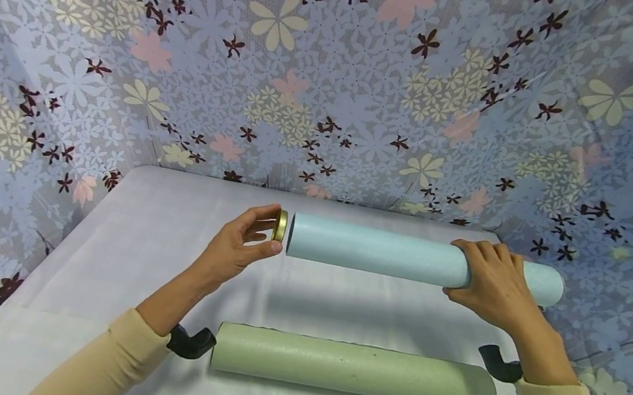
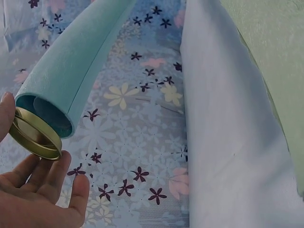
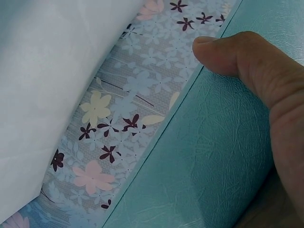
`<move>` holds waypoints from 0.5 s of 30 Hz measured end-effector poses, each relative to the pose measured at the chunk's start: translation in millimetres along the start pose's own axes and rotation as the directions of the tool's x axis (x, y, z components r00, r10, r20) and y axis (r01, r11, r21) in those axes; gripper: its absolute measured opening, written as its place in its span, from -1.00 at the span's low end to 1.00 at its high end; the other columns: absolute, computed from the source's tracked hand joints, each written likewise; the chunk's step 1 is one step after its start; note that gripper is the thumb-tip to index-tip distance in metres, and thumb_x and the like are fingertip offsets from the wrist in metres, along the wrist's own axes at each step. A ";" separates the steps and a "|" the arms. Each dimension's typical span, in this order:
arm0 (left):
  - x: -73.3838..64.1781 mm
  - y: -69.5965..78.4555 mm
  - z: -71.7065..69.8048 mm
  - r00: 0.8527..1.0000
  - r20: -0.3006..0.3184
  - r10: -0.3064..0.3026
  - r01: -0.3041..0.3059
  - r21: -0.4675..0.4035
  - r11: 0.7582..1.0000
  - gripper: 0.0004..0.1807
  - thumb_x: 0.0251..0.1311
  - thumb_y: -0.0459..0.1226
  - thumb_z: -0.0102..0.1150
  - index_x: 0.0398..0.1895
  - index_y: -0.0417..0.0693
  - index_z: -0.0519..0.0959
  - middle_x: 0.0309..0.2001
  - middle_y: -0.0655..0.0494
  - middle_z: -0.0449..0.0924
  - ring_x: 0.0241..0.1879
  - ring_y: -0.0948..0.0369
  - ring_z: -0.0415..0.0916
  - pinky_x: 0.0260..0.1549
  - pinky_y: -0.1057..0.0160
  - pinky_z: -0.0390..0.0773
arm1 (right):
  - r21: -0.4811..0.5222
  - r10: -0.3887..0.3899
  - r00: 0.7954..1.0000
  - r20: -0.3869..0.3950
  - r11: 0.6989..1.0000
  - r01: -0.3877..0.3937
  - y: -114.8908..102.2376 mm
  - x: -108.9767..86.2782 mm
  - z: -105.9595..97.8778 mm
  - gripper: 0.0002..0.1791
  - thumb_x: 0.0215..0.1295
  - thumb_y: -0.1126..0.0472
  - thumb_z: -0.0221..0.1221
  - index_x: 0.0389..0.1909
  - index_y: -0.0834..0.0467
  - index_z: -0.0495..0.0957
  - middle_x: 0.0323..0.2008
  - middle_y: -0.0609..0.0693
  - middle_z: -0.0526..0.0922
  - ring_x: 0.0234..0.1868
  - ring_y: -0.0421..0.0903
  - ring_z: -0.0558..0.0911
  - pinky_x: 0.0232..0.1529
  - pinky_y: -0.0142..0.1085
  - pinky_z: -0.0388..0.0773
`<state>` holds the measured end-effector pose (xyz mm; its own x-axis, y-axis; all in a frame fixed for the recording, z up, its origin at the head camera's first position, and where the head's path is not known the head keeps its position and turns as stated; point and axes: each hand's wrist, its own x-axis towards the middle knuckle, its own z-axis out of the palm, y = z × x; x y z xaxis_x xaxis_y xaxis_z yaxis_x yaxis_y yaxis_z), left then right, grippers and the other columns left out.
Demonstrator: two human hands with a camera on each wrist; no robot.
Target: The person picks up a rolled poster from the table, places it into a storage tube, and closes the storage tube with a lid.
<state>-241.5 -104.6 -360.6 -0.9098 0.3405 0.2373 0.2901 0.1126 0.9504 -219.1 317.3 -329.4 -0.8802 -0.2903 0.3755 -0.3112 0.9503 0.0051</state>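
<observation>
A long light-blue tube [image 1: 376,250] is held level above the table by my right hand [image 1: 491,281], which grips it near its right end. Its open left end faces my left hand [image 1: 239,240]. Between the thumb and fingertips of that hand is a shallow gold metal lid [image 1: 280,226], pinched by its rim. In the left wrist view the lid [image 2: 35,134] overlaps the tube's hollow mouth [image 2: 47,114], tilted against it. The right wrist view shows my thumb [image 3: 223,54] across the tube's textured, seamed surface [image 3: 204,147].
A pale green tube [image 1: 355,368] lies across the white-covered table [image 1: 98,260], nearer to me than the blue one. Flowered cloth [image 1: 334,77] hangs behind the table and along both sides. Black wrist-camera mounts [image 1: 192,343] jut inward from both sleeves.
</observation>
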 end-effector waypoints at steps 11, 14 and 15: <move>1.1 -0.5 5.2 1.000 0.027 -0.008 0.008 -0.015 1.000 -0.30 0.14 -0.17 0.28 0.36 0.12 0.25 0.37 0.10 0.25 0.33 0.05 0.28 0.33 -0.04 0.23 | -0.003 -0.011 1.000 -0.009 1.000 0.011 -1.6 0.7 1.2 -0.10 -0.32 0.07 0.50 0.17 0.11 0.33 0.01 0.28 0.48 0.04 0.32 0.34 -0.04 0.22 0.20; 0.7 0.5 6.0 1.000 0.030 -0.011 0.011 -0.014 1.000 -0.29 0.14 -0.15 0.28 0.37 0.13 0.25 0.38 0.10 0.25 0.34 0.03 0.28 0.34 -0.09 0.22 | -0.005 -0.021 1.000 -0.017 1.000 0.021 -1.4 0.7 1.6 -0.09 -0.33 0.07 0.51 0.16 0.12 0.33 0.00 0.28 0.48 0.03 0.32 0.34 -0.06 0.22 0.21; 0.5 0.7 6.1 0.999 0.032 -0.008 0.008 -0.010 1.000 -0.28 0.14 -0.15 0.28 0.37 0.12 0.24 0.38 0.09 0.24 0.34 0.02 0.28 0.33 -0.10 0.22 | -0.005 -0.021 1.000 -0.017 1.000 0.021 -1.5 0.8 1.6 -0.09 -0.33 0.07 0.51 0.16 0.12 0.33 0.00 0.28 0.48 0.03 0.32 0.34 -0.06 0.22 0.21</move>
<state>-240.0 -98.6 -361.1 -0.9022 0.3690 0.2232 0.2796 0.1064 0.9542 -219.9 315.5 -330.6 -0.8672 -0.3086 0.3909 -0.3282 0.9444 0.0174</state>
